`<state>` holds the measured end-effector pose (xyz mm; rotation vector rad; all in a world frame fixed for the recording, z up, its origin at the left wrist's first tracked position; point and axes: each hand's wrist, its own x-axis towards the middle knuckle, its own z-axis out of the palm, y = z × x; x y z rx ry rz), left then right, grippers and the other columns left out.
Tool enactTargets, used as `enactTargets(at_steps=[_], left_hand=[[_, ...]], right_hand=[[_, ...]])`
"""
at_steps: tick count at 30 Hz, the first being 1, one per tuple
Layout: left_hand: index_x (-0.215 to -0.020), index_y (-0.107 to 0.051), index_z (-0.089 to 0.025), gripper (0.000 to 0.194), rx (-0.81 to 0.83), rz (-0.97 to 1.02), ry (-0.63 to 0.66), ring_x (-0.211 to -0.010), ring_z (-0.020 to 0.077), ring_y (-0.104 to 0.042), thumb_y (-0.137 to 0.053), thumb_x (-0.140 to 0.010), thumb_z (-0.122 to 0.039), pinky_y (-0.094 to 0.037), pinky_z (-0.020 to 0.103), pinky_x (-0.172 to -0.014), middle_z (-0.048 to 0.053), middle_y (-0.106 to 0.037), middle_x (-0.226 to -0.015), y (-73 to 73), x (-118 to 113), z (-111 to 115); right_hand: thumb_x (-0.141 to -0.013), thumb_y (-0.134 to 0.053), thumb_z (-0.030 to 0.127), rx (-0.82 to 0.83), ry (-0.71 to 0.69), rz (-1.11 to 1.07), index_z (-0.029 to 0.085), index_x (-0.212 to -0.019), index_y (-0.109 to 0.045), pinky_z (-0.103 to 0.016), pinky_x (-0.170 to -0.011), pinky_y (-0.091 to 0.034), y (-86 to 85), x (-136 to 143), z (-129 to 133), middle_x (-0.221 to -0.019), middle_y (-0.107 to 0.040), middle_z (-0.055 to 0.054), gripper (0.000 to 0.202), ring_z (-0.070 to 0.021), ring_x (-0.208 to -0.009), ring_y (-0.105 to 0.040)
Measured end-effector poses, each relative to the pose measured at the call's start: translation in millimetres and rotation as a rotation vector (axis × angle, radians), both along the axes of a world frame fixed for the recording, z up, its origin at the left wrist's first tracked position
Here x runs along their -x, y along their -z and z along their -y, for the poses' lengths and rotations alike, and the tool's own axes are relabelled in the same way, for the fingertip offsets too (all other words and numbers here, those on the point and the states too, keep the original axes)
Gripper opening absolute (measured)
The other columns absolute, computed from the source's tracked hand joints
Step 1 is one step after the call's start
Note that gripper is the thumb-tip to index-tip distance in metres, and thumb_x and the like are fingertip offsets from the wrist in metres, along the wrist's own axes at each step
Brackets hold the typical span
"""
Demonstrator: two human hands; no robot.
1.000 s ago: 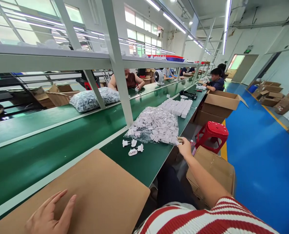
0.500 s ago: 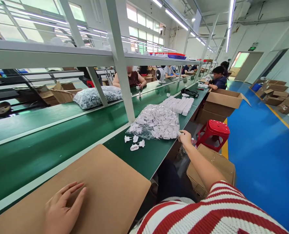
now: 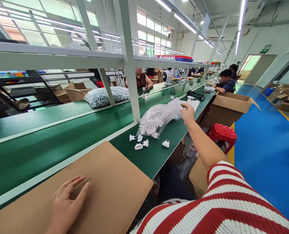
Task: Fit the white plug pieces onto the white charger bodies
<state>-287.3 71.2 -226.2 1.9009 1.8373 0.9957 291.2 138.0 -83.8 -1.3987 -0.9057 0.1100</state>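
My right hand (image 3: 187,113) grips the near edge of a clear plastic bag (image 3: 159,117), lifted off the green bench top. White plug-like plastic parts fill the bag, and its near side is blurred by motion. Several loose white plug parts (image 3: 139,146) lie on the bench in front of the bag's mouth, and a single one (image 3: 166,143) sits apart to the right. My left hand (image 3: 68,203) rests on a flat brown cardboard sheet (image 3: 110,182), fingers stretched and thumb apart, holding nothing.
A metal post (image 3: 128,65) rises beside the bag. Behind runs a green conveyor belt (image 3: 86,133), with another filled bag (image 3: 98,97) across it. To the right stand a red stool (image 3: 224,133) and an open carton (image 3: 232,104). A co-worker (image 3: 226,81) sits farther along.
My right hand has risen with the bag's near edge, tipping its contents toward the belt. One white part now lies separately on the bench. My left hand stays on the cardboard.
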Motion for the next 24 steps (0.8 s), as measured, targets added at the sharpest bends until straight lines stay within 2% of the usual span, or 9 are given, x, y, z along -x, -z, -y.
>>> enactTargets(at_steps=[5,8,10,12,15,17,19,22,24], left_hand=[[-0.104,-0.075,-0.025,0.049,0.042,0.003,0.017,-0.132,0.0401,-0.057,-0.054,-0.081,-0.063,-0.042,0.064,-0.119,0.011,-0.07,-0.13,5.6,3,-2],[-0.104,-0.075,-0.025,0.05,0.033,-0.009,0.015,-0.132,0.0401,-0.057,-0.054,-0.082,-0.064,-0.043,0.063,-0.118,0.012,-0.07,-0.129,5.7,5,-2],[-0.103,-0.075,-0.024,0.05,0.015,-0.013,0.008,-0.132,0.0396,-0.057,-0.053,-0.082,-0.064,-0.042,0.063,-0.12,0.012,-0.07,-0.129,4.2,4,-2],[-0.103,-0.075,-0.024,0.05,0.008,-0.019,0.013,-0.131,0.0395,-0.058,-0.053,-0.081,-0.064,-0.041,0.064,-0.12,0.012,-0.07,-0.129,2.2,2,-1],[-0.101,-0.075,-0.025,0.048,0.038,-0.031,0.02,-0.13,0.0402,-0.058,-0.053,-0.08,-0.063,-0.043,0.065,-0.118,0.013,-0.07,-0.128,-1.1,0,-1],[-0.101,-0.075,-0.025,0.048,0.06,-0.03,0.015,-0.131,0.0402,-0.058,-0.053,-0.08,-0.062,-0.042,0.065,-0.118,0.013,-0.071,-0.128,-2.9,-1,-1],[-0.1,-0.075,-0.025,0.047,0.07,-0.025,0.012,-0.131,0.0399,-0.058,-0.054,-0.08,-0.062,-0.041,0.064,-0.12,0.012,-0.071,-0.128,-4.1,-1,-1],[-0.1,-0.075,-0.025,0.046,0.073,-0.025,0.02,-0.132,0.0401,-0.058,-0.055,-0.08,-0.061,-0.039,0.063,-0.121,0.012,-0.071,-0.129,-3.6,0,-2],[-0.099,-0.075,-0.025,0.046,0.065,-0.024,0.027,-0.131,0.0401,-0.059,-0.056,-0.079,-0.061,-0.04,0.063,-0.121,0.012,-0.072,-0.127,-2.2,1,-3]], right_hand=[[-0.068,-0.063,0.043,0.16,0.033,-0.031,0.013,-0.092,-0.073,-0.037,-0.077,-0.056,65.8,6,23,-0.084,-0.074,-0.008,0.039,-0.0218,-0.08,-0.064],[-0.073,-0.057,0.041,0.23,0.061,-0.018,0.014,-0.108,-0.07,-0.044,-0.092,-0.057,104.8,24,41,-0.104,-0.075,-0.013,0.046,-0.0262,-0.096,-0.068],[-0.078,-0.053,0.038,0.253,0.1,0.014,0.014,-0.129,-0.061,-0.052,-0.109,-0.049,128.9,48,57,-0.133,-0.066,-0.019,0.057,-0.0301,-0.121,-0.063],[-0.082,-0.054,0.037,0.278,0.109,0.069,0.015,-0.144,-0.048,-0.057,-0.124,-0.033,151.8,80,74,-0.155,-0.049,-0.021,0.066,-0.033,-0.147,-0.044],[-0.083,-0.062,0.038,0.342,0.027,0.161,0.013,-0.147,-0.043,-0.066,-0.13,-0.016,179.8,135,97,-0.157,-0.045,-0.024,0.07,-0.038,-0.156,-0.031],[-0.081,-0.069,0.038,0.377,-0.054,0.234,0.015,-0.143,-0.048,-0.067,-0.131,-0.007,189.9,167,107,-0.15,-0.053,-0.022,0.07,-0.0395,-0.154,-0.036],[-0.08,-0.074,0.041,0.433,-0.2,0.385,0.012,-0.147,-0.044,-0.066,-0.132,-0.005,191.6,193,110,-0.156,-0.048,-0.026,0.08,-0.0413,-0.158,-0.029],[-0.084,-0.073,0.046,0.534,-0.441,0.588,0.003,-0.155,-0.033,-0.066,-0.131,-0.011,182.4,217,105,-0.163,-0.035,-0.034,0.093,-0.0421,-0.162,-0.019],[-0.086,-0.072,0.043,0.578,-0.544,0.642,0.004,-0.154,-0.034,-0.065,-0.131,-0.016,173.7,226,98,-0.16,-0.04,-0.033,0.087,-0.041,-0.159,-0.027]])
